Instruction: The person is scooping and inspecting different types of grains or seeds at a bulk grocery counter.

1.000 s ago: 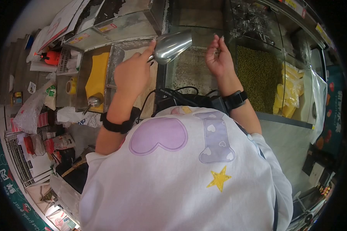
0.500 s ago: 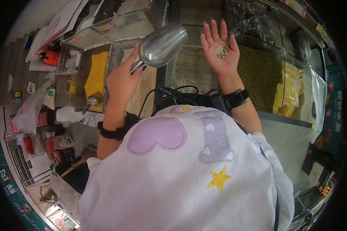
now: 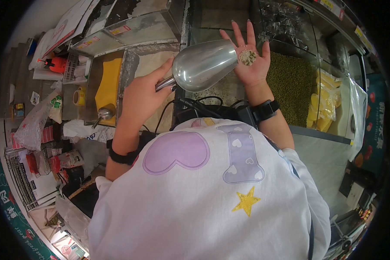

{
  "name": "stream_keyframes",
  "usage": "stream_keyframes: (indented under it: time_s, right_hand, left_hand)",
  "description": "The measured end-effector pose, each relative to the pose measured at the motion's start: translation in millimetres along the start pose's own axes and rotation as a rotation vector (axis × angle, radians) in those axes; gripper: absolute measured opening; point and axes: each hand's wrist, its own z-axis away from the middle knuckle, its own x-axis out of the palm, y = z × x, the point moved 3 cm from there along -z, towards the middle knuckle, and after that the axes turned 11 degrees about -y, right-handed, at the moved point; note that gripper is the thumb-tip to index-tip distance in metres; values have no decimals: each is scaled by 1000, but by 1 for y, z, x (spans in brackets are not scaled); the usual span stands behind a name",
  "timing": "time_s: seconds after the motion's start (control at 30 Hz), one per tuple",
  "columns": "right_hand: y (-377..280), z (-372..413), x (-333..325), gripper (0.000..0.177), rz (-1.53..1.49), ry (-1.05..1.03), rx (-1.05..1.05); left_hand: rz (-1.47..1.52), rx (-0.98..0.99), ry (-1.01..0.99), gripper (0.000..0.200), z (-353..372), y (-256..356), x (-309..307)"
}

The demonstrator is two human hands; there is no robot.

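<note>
My left hand (image 3: 145,93) is closed around the handle of a shiny metal scoop (image 3: 206,65). The scoop's wide end points right, its rim close to the edge of my right palm; its inside does not show. Palm up, my right hand (image 3: 251,67) has its fingers spread. A small heap of pale and greenish grains (image 3: 247,57) lies on that palm. Below the scoop is a bin with scattered grains (image 3: 210,92) on its bottom. To the right of my right hand, a clear-walled bin holds small green beans (image 3: 292,80).
Left of the scoop is a bin of whitish powder (image 3: 154,63), then one with yellow contents (image 3: 108,82) and a small metal scoop (image 3: 104,114). Yellow packets (image 3: 327,97) fill a bin at right. Clear dividers and black cables (image 3: 203,104) surround my hands.
My left hand has brought the scoop right and slightly down, up to my right palm. The fingers of my right hand have spread wider, with the grains still on the palm.
</note>
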Motion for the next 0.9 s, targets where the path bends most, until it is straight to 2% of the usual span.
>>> stream_keyframes:
  time_s: [0.1, 0.6, 0.67, 0.9]
  right_hand:
    - [1, 0, -1, 59, 48, 29, 0]
    - [6, 2, -5, 59, 51, 55, -5]
    - [8, 2, -6, 56, -57, 43, 14]
    - [11, 3, 1, 54, -76, 50, 16]
  left_hand:
    - [-67, -16, -1, 64, -1, 6, 2]
    - [8, -24, 12, 66, -5, 9, 22]
    - [21, -6, 30, 64, -6, 8, 25]
    - [80, -5, 32, 64, -7, 9, 26]
